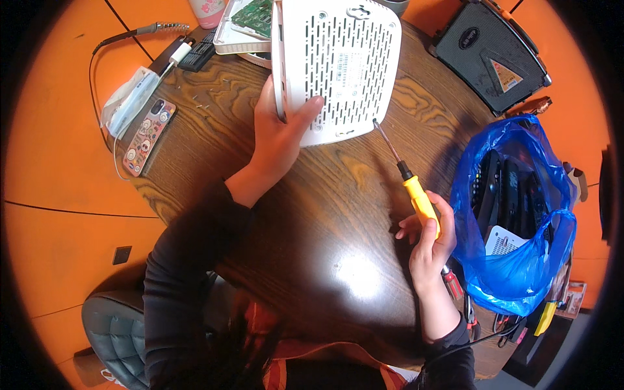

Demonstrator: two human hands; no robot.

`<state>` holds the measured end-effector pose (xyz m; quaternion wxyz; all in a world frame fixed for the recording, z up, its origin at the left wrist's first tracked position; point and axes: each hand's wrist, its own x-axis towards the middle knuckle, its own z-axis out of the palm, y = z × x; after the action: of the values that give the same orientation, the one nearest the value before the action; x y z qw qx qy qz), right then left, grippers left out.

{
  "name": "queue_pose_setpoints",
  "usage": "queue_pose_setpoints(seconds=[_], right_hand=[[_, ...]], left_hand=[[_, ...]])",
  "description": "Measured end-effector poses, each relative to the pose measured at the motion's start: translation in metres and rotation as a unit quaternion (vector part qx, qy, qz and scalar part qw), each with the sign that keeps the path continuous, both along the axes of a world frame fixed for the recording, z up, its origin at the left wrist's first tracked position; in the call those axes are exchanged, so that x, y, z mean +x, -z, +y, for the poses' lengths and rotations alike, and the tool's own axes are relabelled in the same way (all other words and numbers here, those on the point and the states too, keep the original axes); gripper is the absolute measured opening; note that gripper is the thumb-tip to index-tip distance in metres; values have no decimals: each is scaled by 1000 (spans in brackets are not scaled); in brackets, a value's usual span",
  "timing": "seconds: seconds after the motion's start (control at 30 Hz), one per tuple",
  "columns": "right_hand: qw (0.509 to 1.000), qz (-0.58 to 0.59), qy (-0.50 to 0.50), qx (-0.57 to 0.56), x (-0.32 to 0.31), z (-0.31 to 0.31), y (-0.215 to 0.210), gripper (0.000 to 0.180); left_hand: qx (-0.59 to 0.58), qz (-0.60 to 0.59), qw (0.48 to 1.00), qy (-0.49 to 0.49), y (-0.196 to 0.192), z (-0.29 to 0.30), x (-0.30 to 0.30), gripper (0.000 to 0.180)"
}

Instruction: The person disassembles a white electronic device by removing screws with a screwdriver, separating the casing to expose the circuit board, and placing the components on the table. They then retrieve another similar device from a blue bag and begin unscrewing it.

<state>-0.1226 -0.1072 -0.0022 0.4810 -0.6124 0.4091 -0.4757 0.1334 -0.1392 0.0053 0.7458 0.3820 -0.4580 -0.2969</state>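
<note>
My left hand (279, 127) grips a white plastic router-like device (351, 65) by its lower left corner, the thumb on its slotted face and the fingers behind it. The device is held up on edge, its vented side with screw holes and a label toward me. In my right hand (432, 247) is a screwdriver (421, 203) with a yellow handle, fingers closed round the grip. Its shaft points up and left, and the tip meets the device's lower right corner. Behind the device, an opened white casing (237, 45) holds a green circuit board (253, 18).
A blue plastic bag (513, 279) of black and white devices stands at the right. Beyond it sits a dark case (487, 58). A patterned phone (151, 138), a white packet (133, 97) and a soldering iron (153, 28) are at the left. Tools, including a red-handled one (452, 284), lie beside the bag.
</note>
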Motion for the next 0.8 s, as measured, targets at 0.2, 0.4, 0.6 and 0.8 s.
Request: queue_pose_setpoints(seconds=[0.2,0.4,0.6,0.8], right_hand=[[991,101,26,-80,3,-8,3,29],[989,114,45,-78,3,-8,2,31],[989,56,63,-121,1,-6,1,37],[971,7,87,-221,4,-8,10,38]], left_hand=[[32,62,997,20,-2,0,2,39],[76,200,973,87,1,-3,4,41],[80,204,969,112,2,-3,5,43],[97,166,974,122,1,0,1,43]])
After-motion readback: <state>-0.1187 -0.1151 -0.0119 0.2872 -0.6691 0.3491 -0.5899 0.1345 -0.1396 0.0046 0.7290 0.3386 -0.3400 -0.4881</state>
